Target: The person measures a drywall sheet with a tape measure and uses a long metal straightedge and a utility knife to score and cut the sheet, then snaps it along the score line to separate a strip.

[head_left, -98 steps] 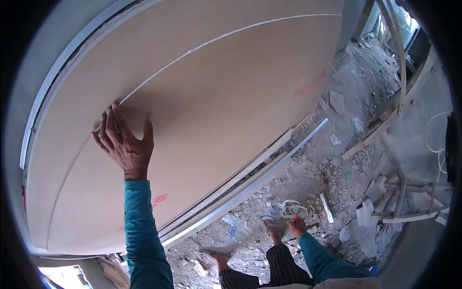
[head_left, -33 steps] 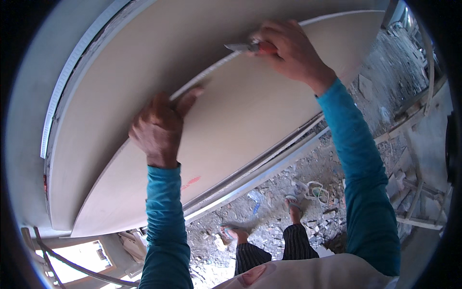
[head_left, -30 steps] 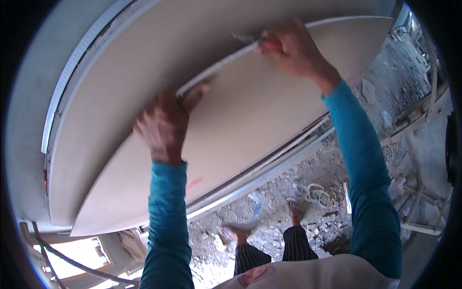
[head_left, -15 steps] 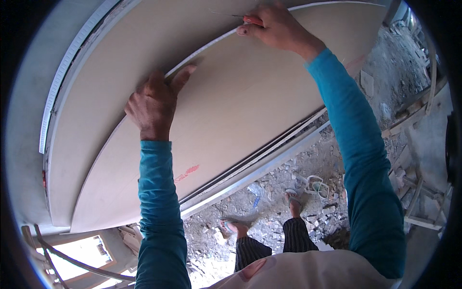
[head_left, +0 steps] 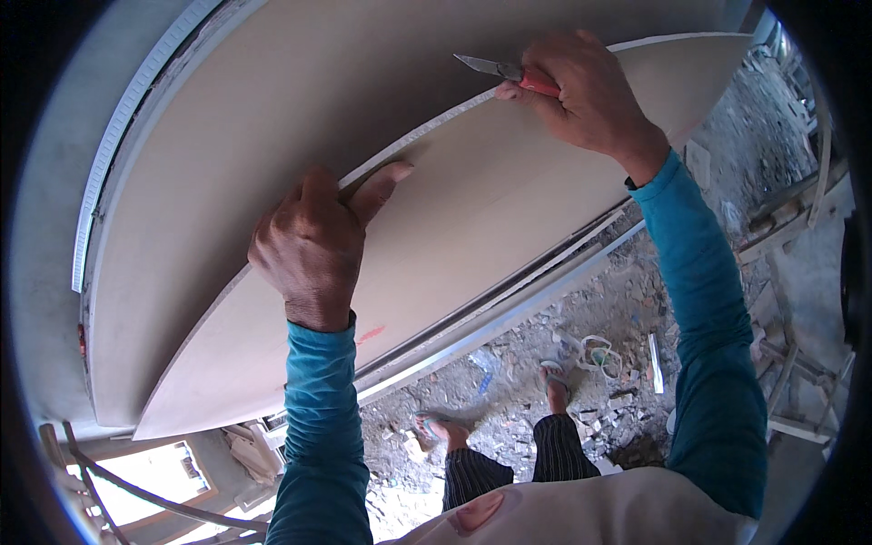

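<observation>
Where the left hand [head_left: 313, 241] meets the tan board [head_left: 472, 218], left of centre in the frame, its grip pinches the pale upper edge, thumb on the near face, fingertips hidden behind. Right hand [head_left: 589, 95], upper right: grip closed round a red-handled knife [head_left: 538, 82], blade exposed, pointing toward the upper left; thumb tip at the same edge. Board: slanting across mid-frame, from lower left to upper right. Behind it, upper left: tan panel [head_left: 227, 136]; farther out, one white strip [head_left: 113, 150]. Lower centre: rubble-strewn floor [head_left: 509, 400], two sandalled feet [head_left: 556, 386], striped trousers [head_left: 480, 472]. Lower left: bright window opening [head_left: 150, 481].
</observation>
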`<state>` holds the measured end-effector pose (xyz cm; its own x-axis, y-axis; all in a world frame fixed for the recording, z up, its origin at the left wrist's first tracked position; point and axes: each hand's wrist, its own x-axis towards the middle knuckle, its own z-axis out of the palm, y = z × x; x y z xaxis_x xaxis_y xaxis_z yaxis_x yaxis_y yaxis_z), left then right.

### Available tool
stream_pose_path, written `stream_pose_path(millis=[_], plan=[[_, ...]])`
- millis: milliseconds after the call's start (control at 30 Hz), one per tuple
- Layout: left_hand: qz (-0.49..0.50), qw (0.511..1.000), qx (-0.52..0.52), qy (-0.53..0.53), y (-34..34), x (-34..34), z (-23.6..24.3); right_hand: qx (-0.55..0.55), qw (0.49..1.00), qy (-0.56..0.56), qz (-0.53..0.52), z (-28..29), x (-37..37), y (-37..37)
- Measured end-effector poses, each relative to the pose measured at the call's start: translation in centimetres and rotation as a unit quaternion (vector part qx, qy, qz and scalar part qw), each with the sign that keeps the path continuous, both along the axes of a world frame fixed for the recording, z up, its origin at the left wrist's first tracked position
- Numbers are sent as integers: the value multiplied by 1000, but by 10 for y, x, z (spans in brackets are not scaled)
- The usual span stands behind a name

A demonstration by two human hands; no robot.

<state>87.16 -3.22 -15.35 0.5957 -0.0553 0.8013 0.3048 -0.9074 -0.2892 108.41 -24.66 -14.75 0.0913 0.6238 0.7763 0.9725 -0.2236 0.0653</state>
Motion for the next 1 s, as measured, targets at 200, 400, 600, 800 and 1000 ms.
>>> stream_pose_path(millis=[200, 400, 600, 800, 1000], plan=[[99, 973, -162, 130, 19, 20, 2, -36, 995, 97, -11, -11, 30, 36], [50, 975, -195, 91, 13, 22, -14, -26, 993, 114, 13, -29, 30, 35], [-14, 979, -205, 2, 39, 7, -36, -41, 991, 129, -4, -29, 29, 45], [-56, 959, -203, 188, -14, -55, -48, 1, 982, 183, 55, -22, 24, 39], [28, 947, -144, 287, -26, -75, -86, -43, 985, 165, 11, -27, 26, 39]])
